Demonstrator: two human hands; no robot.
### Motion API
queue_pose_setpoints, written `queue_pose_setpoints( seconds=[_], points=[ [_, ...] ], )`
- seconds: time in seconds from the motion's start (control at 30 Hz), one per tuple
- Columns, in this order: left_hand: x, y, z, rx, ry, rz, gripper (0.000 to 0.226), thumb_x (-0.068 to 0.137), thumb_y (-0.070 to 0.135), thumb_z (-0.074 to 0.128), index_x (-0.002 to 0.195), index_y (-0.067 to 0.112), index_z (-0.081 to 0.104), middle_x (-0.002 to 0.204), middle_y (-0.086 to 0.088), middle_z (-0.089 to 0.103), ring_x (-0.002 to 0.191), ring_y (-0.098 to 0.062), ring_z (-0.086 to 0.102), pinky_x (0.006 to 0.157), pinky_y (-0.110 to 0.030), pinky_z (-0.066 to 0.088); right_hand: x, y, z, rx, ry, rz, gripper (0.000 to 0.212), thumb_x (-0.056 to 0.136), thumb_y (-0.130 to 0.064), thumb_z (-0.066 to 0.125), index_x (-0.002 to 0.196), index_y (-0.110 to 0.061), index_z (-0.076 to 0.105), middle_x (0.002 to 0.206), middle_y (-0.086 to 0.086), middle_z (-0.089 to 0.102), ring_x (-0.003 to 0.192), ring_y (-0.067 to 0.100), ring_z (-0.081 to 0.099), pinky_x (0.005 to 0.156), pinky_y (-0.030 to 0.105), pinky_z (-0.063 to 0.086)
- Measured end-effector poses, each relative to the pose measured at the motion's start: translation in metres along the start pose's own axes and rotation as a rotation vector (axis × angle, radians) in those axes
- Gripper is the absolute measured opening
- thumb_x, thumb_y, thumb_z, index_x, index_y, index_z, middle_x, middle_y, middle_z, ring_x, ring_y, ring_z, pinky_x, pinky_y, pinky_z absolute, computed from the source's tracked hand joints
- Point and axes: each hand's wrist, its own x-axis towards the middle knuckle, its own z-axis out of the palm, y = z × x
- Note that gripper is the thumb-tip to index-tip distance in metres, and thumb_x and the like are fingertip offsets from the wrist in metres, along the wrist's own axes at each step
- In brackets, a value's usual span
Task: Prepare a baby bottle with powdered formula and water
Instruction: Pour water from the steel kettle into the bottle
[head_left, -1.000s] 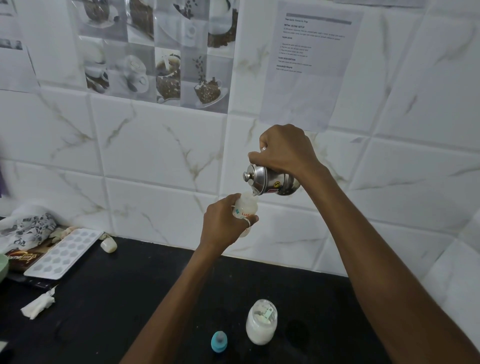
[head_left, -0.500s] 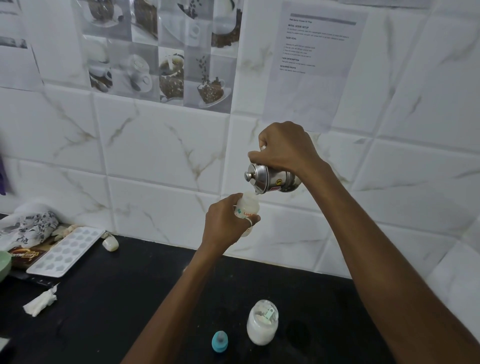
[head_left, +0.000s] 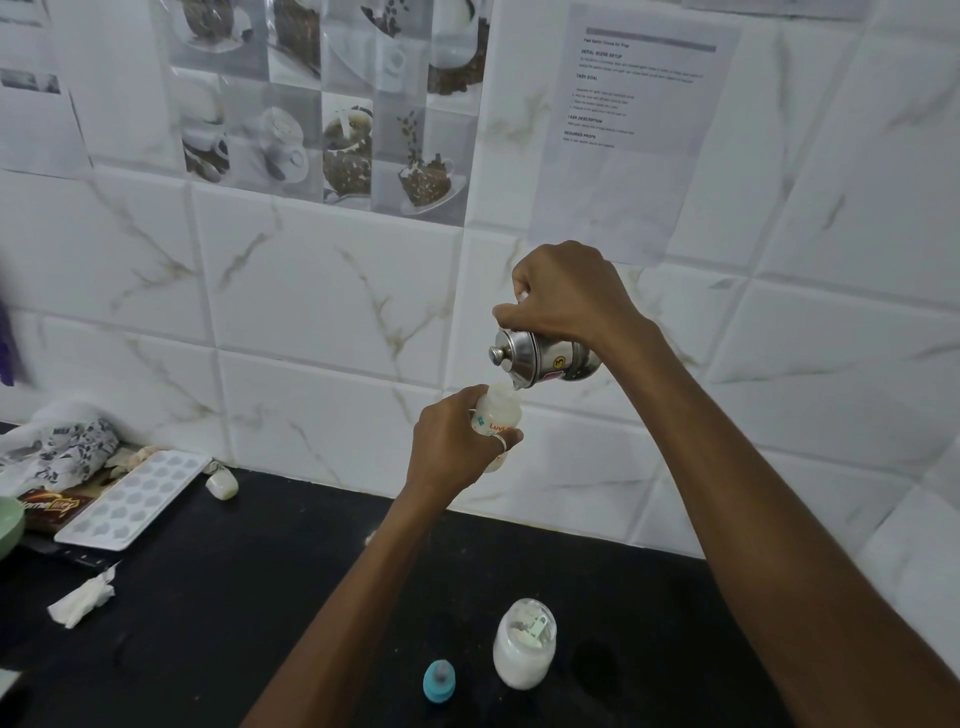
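Black surface (head_left: 208, 597), tiled wall (head_left: 322, 322); left hand (head_left: 452, 447), fingers (head_left: 493, 447) curled round baby bottle (head_left: 498, 415); right hand (head_left: 566, 296) clenched on tilted steel pot (head_left: 545, 358); risk: narrow mouth, overtilting spills water.

The counter (head_left: 234, 597) was black, the wall tiles (head_left: 311, 312) white with grey-gold veins. The pot (head_left: 545, 358) shone silver. The baby bottle (head_left: 498, 415) was milky white with red lettering and a teal mark. The jar (head_left: 523, 649) held white powder, the small cap (head_left: 439, 682) was blue, and the cloth (head_left: 67, 447) was white with a dark print.

an ice tray (head_left: 132, 496) lies beside patterned cloth (head_left: 62, 452), near crumpled tissue (head_left: 83, 600).
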Motion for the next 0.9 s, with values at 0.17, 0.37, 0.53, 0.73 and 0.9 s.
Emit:
queue_pose_setpoints(
  seconds=[0.17,0.37,0.53,0.73,0.9],
  points=[
    [-0.0010,0.0003,-0.0005,-0.007,-0.004,0.001,0.068,0.073,0.046,0.087,0.132,0.021,0.063,0.115,0.003,0.073,0.102,-0.018,0.068,0.089,-0.033,0.055,0.0004,-0.0028,-0.0016,-0.010,-0.012,-0.010,0.036,0.073,-0.035,0.073,0.052,-0.021,0.047,0.054,-0.008,0.047,0.064,0.019,0.050,0.061,0.027,0.036],
    [-0.0011,-0.0002,0.0002,-0.010,0.001,0.002,0.070,0.072,0.045,0.087,0.132,0.020,0.063,0.116,0.002,0.072,0.103,-0.019,0.068,0.090,-0.035,0.055,0.0009,-0.0054,-0.0039,-0.022,-0.018,-0.015,0.035,0.071,-0.034,0.073,0.053,-0.020,0.046,0.055,-0.006,0.045,0.066,0.021,0.049,0.053,0.024,0.027],
    [-0.0016,-0.0001,0.0006,-0.014,-0.006,0.005,0.070,0.073,0.046,0.087,0.133,0.020,0.062,0.118,0.002,0.072,0.104,-0.018,0.067,0.091,-0.034,0.055,0.0020,-0.0068,-0.0016,-0.037,-0.026,-0.024,0.034,0.071,-0.036,0.073,0.054,-0.021,0.048,0.056,-0.007,0.047,0.068,0.021,0.052,0.055,0.025,0.029],
    [-0.0018,-0.0001,0.0009,-0.015,-0.008,0.009,0.070,0.073,0.046,0.087,0.133,0.020,0.062,0.119,0.002,0.071,0.103,-0.019,0.067,0.090,-0.032,0.055,0.0026,-0.0064,0.0001,-0.042,-0.031,-0.030,0.034,0.071,-0.036,0.073,0.054,-0.021,0.048,0.056,-0.007,0.049,0.067,0.022,0.053,0.054,0.025,0.029],
    [-0.0029,0.0001,0.0019,-0.026,-0.007,0.014,0.067,0.073,0.043,0.087,0.132,0.021,0.063,0.117,0.002,0.072,0.102,-0.019,0.067,0.090,-0.035,0.056,0.0036,-0.0061,0.0008,-0.050,-0.030,-0.026,0.035,0.072,-0.036,0.073,0.053,-0.020,0.048,0.056,-0.007,0.048,0.066,0.022,0.053,0.057,0.026,0.032]
  ],
)
